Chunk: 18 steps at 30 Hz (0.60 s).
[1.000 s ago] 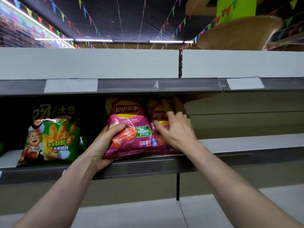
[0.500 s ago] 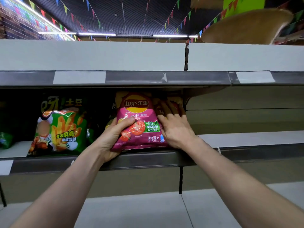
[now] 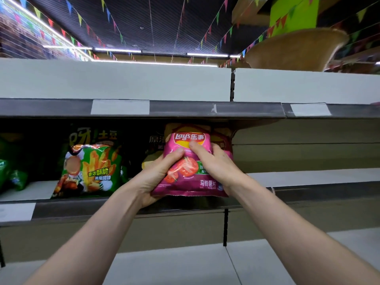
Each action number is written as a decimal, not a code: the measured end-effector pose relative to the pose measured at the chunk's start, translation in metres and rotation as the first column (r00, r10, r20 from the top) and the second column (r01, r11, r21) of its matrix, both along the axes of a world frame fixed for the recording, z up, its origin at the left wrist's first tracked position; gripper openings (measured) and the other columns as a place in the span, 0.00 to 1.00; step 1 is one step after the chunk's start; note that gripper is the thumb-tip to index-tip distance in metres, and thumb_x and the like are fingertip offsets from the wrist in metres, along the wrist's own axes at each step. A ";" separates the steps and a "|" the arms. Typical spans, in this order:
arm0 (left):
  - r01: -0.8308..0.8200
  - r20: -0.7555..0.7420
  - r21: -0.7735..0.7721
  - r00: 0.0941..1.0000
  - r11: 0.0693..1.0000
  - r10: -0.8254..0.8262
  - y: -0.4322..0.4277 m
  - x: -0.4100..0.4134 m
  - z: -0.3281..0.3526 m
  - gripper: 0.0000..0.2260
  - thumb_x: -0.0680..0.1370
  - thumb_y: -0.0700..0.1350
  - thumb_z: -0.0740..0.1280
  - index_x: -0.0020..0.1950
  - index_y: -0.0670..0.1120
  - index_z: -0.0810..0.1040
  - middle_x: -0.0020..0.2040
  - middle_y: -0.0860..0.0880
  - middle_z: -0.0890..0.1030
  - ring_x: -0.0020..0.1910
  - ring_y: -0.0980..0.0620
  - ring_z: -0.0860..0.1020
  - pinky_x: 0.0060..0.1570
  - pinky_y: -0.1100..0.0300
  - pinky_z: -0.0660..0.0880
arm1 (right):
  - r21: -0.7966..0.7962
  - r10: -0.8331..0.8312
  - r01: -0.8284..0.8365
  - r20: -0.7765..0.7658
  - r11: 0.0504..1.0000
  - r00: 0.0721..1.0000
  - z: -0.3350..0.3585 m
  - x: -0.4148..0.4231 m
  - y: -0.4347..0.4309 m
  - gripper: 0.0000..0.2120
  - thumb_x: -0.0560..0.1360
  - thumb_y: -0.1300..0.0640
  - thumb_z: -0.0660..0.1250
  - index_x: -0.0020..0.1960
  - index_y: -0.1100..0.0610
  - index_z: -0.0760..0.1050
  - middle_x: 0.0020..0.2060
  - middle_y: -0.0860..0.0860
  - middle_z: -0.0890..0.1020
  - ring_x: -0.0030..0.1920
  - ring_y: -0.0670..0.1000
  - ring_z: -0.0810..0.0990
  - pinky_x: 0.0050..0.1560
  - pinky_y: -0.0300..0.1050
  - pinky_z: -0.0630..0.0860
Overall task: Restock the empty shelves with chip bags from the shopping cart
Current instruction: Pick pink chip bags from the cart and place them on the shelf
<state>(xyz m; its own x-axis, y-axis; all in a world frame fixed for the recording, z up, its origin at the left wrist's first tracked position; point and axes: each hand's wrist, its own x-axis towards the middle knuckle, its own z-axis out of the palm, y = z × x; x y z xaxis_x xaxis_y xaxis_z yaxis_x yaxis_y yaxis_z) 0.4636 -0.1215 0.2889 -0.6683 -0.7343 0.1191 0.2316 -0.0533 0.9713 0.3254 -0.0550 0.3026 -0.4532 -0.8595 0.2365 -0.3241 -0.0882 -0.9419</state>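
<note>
The left hand (image 3: 153, 181) at 9 o'clock and the right hand (image 3: 217, 164) at 3 each close their grip on the pink chip bag (image 3: 190, 185), upright at the shelf (image 3: 308, 176) front edge. There is bare shelf toward 3 o'clock and a green bag (image 3: 92, 169) near 9.

Dark slatted ceiling (image 3: 164, 21) overhead. White strip lights (image 3: 118, 50) in a row at far end. Coloured pennant bunting (image 3: 79, 19) strung across. Bright green pillar (image 3: 294, 15) upper right; tan woven shape (image 3: 294, 50) beneath, blurred.
</note>
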 end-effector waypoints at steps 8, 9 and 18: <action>-0.051 0.288 -0.368 0.943 0.928 0.166 0.029 -0.036 0.005 0.30 0.75 0.66 0.64 0.73 0.57 0.60 0.52 0.48 0.82 0.36 0.51 0.82 0.24 0.63 0.74 | -0.091 -0.157 0.169 0.126 0.981 0.980 -0.002 -0.024 0.035 0.29 0.73 0.41 0.70 0.68 0.53 0.65 0.53 0.53 0.81 0.44 0.53 0.85 0.38 0.45 0.82; -0.049 0.294 -0.400 0.939 0.915 0.179 0.030 -0.045 0.005 0.31 0.75 0.66 0.63 0.74 0.57 0.59 0.52 0.48 0.82 0.34 0.51 0.82 0.23 0.64 0.72 | -0.067 -0.172 0.182 0.141 0.981 0.975 -0.002 -0.031 0.041 0.28 0.73 0.41 0.70 0.66 0.53 0.66 0.52 0.54 0.82 0.44 0.54 0.85 0.40 0.48 0.83; 0.068 0.427 -0.403 0.896 0.913 0.122 0.043 -0.142 0.016 0.35 0.75 0.68 0.60 0.76 0.51 0.57 0.44 0.43 0.82 0.27 0.51 0.77 0.22 0.64 0.69 | 0.133 -0.163 0.146 0.125 0.980 0.979 0.008 -0.130 0.067 0.26 0.74 0.39 0.68 0.62 0.59 0.74 0.42 0.57 0.85 0.35 0.54 0.85 0.35 0.44 0.81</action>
<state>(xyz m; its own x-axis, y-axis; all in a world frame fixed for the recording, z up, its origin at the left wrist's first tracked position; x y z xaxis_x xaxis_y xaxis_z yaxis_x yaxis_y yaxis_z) 0.3213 -0.0787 0.3047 -0.7012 -0.7050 0.1065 -0.2227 0.3585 0.9066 0.1953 0.0121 0.3106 -0.6034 -0.7951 0.0615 -0.1945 0.0720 -0.9783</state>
